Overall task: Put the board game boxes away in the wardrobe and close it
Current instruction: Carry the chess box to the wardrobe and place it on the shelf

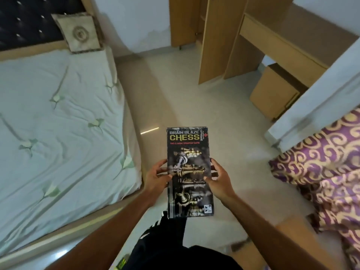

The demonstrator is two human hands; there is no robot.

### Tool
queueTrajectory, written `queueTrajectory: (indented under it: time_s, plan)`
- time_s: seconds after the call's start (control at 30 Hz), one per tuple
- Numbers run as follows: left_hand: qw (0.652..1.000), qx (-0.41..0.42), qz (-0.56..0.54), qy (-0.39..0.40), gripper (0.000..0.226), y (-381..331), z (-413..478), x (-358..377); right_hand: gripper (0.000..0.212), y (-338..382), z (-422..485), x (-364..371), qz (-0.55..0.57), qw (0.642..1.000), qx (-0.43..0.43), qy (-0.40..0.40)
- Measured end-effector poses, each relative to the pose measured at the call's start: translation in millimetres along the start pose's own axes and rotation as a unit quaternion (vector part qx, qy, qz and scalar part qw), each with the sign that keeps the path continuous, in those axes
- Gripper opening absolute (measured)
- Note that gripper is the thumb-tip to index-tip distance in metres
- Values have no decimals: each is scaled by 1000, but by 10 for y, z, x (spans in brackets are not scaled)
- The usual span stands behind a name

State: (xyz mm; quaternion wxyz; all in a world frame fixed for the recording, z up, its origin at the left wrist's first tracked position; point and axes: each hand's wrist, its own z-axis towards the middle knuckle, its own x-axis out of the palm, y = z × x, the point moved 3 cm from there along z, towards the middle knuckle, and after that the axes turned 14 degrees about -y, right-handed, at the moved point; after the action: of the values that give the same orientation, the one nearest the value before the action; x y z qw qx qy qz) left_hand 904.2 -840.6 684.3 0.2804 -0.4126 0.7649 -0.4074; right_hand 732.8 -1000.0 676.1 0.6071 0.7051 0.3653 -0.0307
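Observation:
I hold a dark chess box (pixel 188 151) flat in front of me, its long side pointing away, with gold and silver chess pieces printed on it. My left hand (pixel 156 177) grips its left edge and my right hand (pixel 219 178) grips its right edge, thumbs on top. The wooden wardrobe (pixel 214 39) stands ahead at the top of the view, with a door (pixel 182 22) swung open; its inside is hardly visible from here.
A bed with a pale green sheet (pixel 58 123) fills the left side, a cushion (pixel 78 33) against its headboard. A wooden desk (pixel 282 41) and a low wooden box (pixel 274 92) stand at the right. A purple patterned cloth (pixel 327 162) hangs at the right. Tiled floor (pixel 194 106) runs ahead.

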Motion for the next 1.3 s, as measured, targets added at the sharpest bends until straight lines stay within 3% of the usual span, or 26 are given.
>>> queueTrajectory:
  time_s: [0.33,0.7,1.03,1.3]
  plan:
    - [1000,19,-4,6,58,-1757,2382,774,63,1438,2728,382,14,999,-31,-24]
    - [999,22,-35,-21,55,-3486,5180,1432,61,2758,5913,1306,24,998,-64,16]
    - [991,28,-89,-92,54,-5079,7420,1668,61,4385,8416,2122,-18,989,-129,64]
    - [995,30,-76,-54,53,-6304,9597,1878,59,5312,10400,2989,-13,994,-107,27]
